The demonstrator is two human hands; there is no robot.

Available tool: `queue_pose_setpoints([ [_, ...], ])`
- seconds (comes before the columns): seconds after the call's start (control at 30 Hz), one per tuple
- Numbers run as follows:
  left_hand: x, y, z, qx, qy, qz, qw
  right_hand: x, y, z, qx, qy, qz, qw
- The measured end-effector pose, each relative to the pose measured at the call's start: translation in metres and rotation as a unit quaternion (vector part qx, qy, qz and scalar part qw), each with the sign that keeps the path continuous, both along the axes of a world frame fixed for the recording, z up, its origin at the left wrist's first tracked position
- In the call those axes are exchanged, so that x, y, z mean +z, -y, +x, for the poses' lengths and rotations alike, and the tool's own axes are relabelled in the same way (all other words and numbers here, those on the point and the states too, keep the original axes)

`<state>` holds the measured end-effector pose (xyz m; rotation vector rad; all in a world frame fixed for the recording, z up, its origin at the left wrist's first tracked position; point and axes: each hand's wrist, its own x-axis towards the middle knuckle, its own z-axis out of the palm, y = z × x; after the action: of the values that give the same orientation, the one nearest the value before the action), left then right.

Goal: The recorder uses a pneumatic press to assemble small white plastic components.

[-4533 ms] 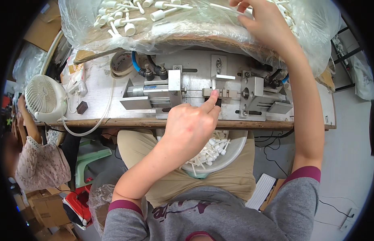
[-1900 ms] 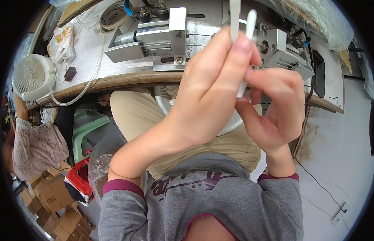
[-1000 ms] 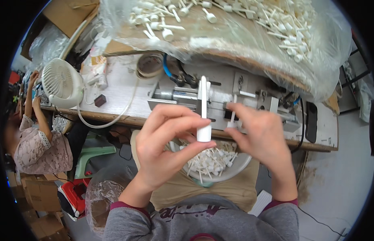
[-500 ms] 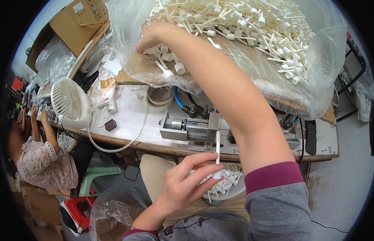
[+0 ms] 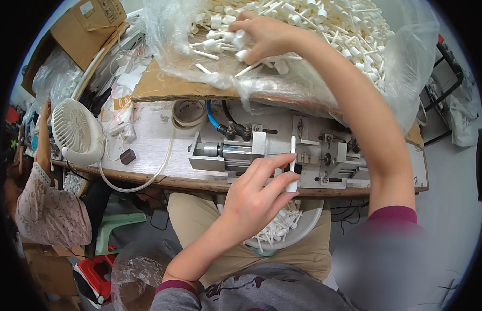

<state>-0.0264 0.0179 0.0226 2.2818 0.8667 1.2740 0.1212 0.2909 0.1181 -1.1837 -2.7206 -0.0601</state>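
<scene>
My left hand [image 5: 254,199] pinches a white cap with a thin rod [image 5: 293,181] between thumb and fingers, its rod pointing up. It is held just in front of a metal clamping fixture [image 5: 241,151] on the table. Stretched out over the heap of white rod caps [image 5: 350,31], my right hand [image 5: 267,36] curls its thumb and fingers around several of them at the heap's near left side. Clear plastic sheeting [image 5: 163,31] lies under and around the heap. On my lap a bowl [image 5: 308,220] holds more white rod caps.
Left of the fixture are tape rolls [image 5: 189,116], a white fan [image 5: 75,132] and a small dark block [image 5: 127,156]. Blue and black hoses [image 5: 216,122] run to the fixture. A cardboard edge [image 5: 184,92] juts out under the sheeting. Another person [image 5: 54,207] sits at far left.
My right hand has moved right across the heap's near side, and its fingers have closed around caps. My left hand has risen toward the fixture with its rod cap. The view has shifted slightly.
</scene>
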Motion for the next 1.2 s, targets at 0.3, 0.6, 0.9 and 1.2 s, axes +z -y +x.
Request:
queue_pose_setpoints([
  [0.3,-0.015,0.006,0.023,0.043,-0.117,0.023,0.992,0.033,0.062,0.094,-0.120,0.000,-0.142,0.983],
  [0.6,-0.021,0.008,0.032,0.061,-0.230,0.042,0.970,-0.001,0.104,0.127,-0.014,-0.115,0.093,0.989],
  [0.9,-0.012,-0.001,0.036,0.055,-0.259,0.019,0.964,0.010,0.123,0.155,-0.125,-0.482,-0.024,0.867],
  [1.2,0.034,-0.011,0.041,-0.007,0.119,-0.138,0.983,-0.024,0.230,0.087,0.019,-0.248,0.368,0.896],
])
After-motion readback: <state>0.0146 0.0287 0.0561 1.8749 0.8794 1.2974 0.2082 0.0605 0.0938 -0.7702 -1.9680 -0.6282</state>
